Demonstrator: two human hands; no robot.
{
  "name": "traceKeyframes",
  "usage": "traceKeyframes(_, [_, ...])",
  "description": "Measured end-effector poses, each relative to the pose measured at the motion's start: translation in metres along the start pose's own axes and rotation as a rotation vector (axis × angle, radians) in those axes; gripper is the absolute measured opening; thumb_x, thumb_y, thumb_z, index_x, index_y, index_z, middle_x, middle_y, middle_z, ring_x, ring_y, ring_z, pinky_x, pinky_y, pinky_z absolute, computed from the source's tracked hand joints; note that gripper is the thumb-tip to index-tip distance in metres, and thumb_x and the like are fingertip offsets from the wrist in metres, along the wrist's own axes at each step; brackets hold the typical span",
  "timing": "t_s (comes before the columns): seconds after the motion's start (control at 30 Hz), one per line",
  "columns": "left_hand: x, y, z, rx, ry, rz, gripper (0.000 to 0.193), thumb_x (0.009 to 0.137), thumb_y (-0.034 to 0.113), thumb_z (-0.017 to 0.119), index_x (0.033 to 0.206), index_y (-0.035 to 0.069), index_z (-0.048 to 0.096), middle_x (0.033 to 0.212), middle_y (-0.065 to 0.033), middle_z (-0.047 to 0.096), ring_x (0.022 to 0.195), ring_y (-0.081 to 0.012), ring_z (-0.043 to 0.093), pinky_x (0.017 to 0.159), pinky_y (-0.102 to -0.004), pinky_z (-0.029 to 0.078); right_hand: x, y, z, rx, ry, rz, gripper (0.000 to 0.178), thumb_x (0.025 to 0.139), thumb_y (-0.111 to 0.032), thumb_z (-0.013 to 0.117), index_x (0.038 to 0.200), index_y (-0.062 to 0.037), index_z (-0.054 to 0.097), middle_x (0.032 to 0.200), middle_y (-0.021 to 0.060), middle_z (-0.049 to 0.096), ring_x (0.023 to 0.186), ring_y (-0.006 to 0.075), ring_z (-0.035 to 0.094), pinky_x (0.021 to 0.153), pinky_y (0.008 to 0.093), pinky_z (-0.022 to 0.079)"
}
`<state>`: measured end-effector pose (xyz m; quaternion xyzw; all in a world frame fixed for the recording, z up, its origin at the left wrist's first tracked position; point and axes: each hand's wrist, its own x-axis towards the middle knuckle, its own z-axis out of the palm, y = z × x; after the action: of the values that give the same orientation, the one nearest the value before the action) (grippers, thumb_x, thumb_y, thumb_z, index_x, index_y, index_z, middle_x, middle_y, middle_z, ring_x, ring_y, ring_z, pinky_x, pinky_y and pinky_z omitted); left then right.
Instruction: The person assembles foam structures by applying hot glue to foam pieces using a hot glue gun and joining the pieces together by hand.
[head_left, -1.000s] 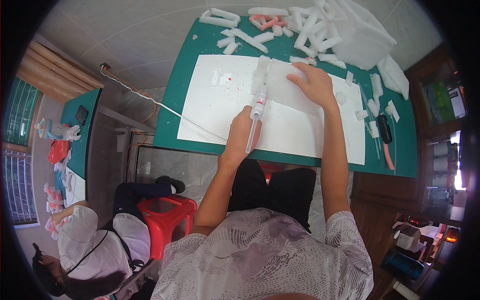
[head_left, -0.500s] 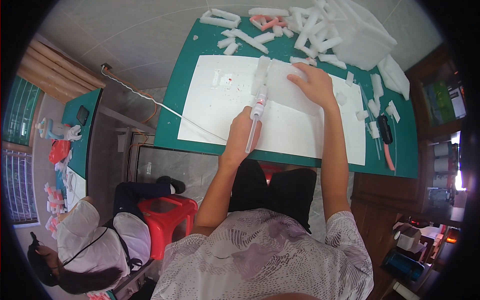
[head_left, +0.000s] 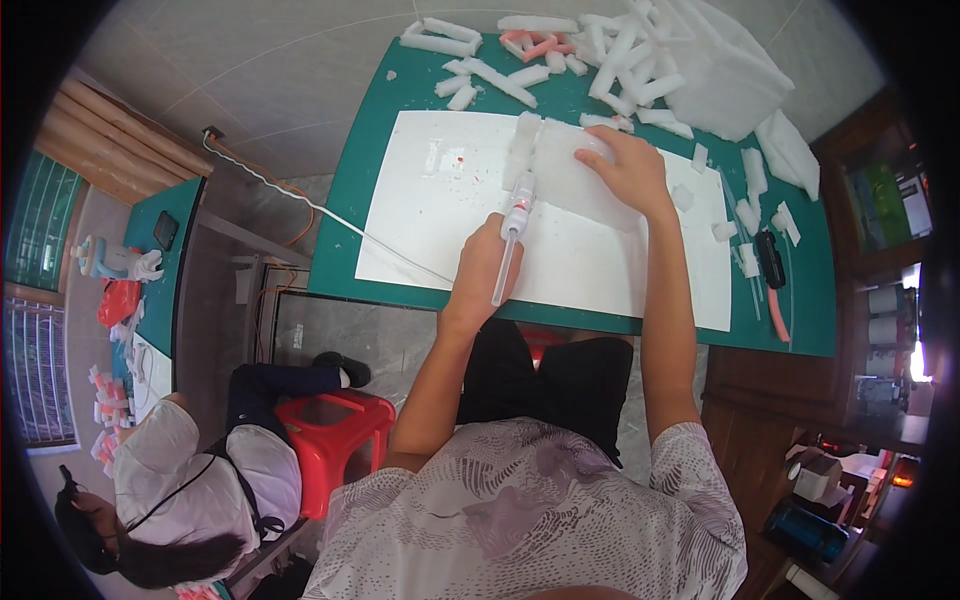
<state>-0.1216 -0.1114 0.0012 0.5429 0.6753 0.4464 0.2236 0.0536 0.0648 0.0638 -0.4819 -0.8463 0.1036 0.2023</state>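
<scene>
A white glue gun (head_left: 517, 208) is gripped in my left hand (head_left: 484, 268), with a clear glue stick jutting from its rear toward me. Its nozzle end lies against the seam between a narrow white foam strip (head_left: 522, 148) and a wide white foam sheet (head_left: 580, 190). Both foam pieces rest on a white board (head_left: 420, 220). Over the sheet's far right corner curves my right hand (head_left: 628, 168), thumb on top and the other fingers toward the far edge, holding it; the fingertips are partly hidden.
A green table (head_left: 350, 190) bears loose foam strips (head_left: 500, 82) and a large foam block (head_left: 725, 75) at the back. Black-and-red pliers-like handles (head_left: 771, 270) lie at right. A white cord (head_left: 330, 212) crosses from the left. A person (head_left: 200, 470) sits beside a red stool (head_left: 340, 420).
</scene>
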Motion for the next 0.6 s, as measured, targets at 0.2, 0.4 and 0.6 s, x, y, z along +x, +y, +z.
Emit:
traceKeyframes(0.2, [-0.0001, 0.0030, -0.0013, 0.001, -0.006, -0.017, 0.015, 0.090, 0.008, 0.055, 0.095, -0.006, 0.055, 0.071, -0.0253, 0.060, 0.064, -0.0393, 0.062, 0.062, -0.0418, 0.048, 0.0017, 0.0040, 0.0008, -0.034, -0.018, -0.002, 0.053, 0.089, -0.055, 0.066, 0.127, -0.0183, 0.069, 0.121, 0.0079, 0.072, 0.109, 0.0258, 0.068, 0.091, 0.0398, 0.052])
traceKeyframes(0.4, [0.0001, 0.0009, 0.0005, 0.011, -0.009, -0.010, 0.014, 0.090, 0.008, 0.055, 0.095, -0.005, 0.055, 0.072, -0.0251, 0.059, 0.064, -0.0387, 0.062, 0.062, -0.0415, 0.048, 0.0011, 0.0048, 0.0010, -0.007, -0.014, 0.004, 0.052, 0.089, -0.052, 0.067, 0.126, -0.0159, 0.070, 0.120, 0.0103, 0.072, 0.108, 0.0280, 0.067, 0.091, 0.0392, 0.051])
traceKeyframes(0.6, [-0.0002, 0.0003, 0.0000, 0.000, -0.008, -0.020, 0.013, 0.090, 0.007, 0.055, 0.094, -0.005, 0.055, 0.071, -0.0240, 0.059, 0.063, -0.0372, 0.061, 0.062, -0.0409, 0.048, 0.0005, 0.0009, -0.0004, -0.010, -0.013, 0.003, 0.052, 0.088, -0.052, 0.067, 0.126, -0.0162, 0.070, 0.120, 0.0100, 0.072, 0.108, 0.0281, 0.067, 0.091, 0.0394, 0.051])
